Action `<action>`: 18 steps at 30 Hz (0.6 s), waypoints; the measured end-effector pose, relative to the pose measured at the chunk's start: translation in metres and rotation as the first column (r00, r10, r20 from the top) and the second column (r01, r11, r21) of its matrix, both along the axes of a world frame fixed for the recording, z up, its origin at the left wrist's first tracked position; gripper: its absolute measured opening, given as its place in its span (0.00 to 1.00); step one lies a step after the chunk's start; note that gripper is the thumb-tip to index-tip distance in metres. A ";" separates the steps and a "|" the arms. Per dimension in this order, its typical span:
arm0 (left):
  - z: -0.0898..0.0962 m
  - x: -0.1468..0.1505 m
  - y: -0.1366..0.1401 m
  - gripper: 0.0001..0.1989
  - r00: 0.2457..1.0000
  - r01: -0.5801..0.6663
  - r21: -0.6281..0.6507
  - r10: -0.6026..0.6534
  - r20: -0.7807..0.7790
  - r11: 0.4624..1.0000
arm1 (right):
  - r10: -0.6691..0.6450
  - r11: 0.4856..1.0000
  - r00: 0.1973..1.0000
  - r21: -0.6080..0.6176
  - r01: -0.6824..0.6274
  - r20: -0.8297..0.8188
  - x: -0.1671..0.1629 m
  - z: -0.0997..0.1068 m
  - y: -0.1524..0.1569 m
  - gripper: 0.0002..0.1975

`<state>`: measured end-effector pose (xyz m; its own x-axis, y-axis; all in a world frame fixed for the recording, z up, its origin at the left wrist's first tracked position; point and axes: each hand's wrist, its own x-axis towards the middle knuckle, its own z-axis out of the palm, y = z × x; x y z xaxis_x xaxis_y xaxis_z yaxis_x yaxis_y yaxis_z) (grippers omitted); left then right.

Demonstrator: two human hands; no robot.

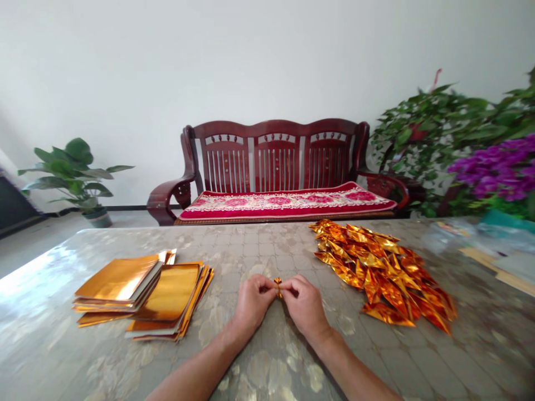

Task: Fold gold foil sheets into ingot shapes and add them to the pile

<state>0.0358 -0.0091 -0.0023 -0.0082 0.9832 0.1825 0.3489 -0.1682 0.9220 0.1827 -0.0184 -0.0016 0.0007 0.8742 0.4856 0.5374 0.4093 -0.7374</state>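
Note:
Between my two hands, over the middle of the table, is a small piece of folded gold foil paper (278, 281). My left hand (254, 298) pinches it from the left with thumb and forefinger. From the other side my right hand (304, 303) pinches it the same way, fingertips almost meeting. Much of the foil is hidden behind the fingers. To the left lie two stacks of flat gold foil sheets (171, 292), loosely squared. On the right is a heap of folded gold foil pieces (376, 262) with pointed ends.
A patterned cover lies over the table (251, 367). Clear plastic bags (449, 234) and flat card pieces (497, 267) sit at the right edge. Beyond the table stand a wooden bench (276, 161), a potted plant (79, 172) and purple flowers (497, 167).

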 end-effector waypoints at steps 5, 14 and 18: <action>-0.003 -0.005 0.007 0.03 0.999 -0.031 0.004 0.031 -0.024 1.000 | 0.030 0.999 1.000 -0.024 -0.030 -0.001 0.003 0.005 -0.002 0.09; -0.013 -0.013 0.017 0.08 0.998 -0.058 0.033 0.059 -0.018 0.998 | 0.144 0.989 0.988 -0.033 -0.142 0.048 0.023 0.002 0.002 0.21; -0.012 -0.012 0.017 0.09 0.996 -0.082 0.022 0.083 -0.018 0.996 | 0.157 0.988 0.986 -0.007 -0.157 0.063 0.024 0.001 0.004 0.22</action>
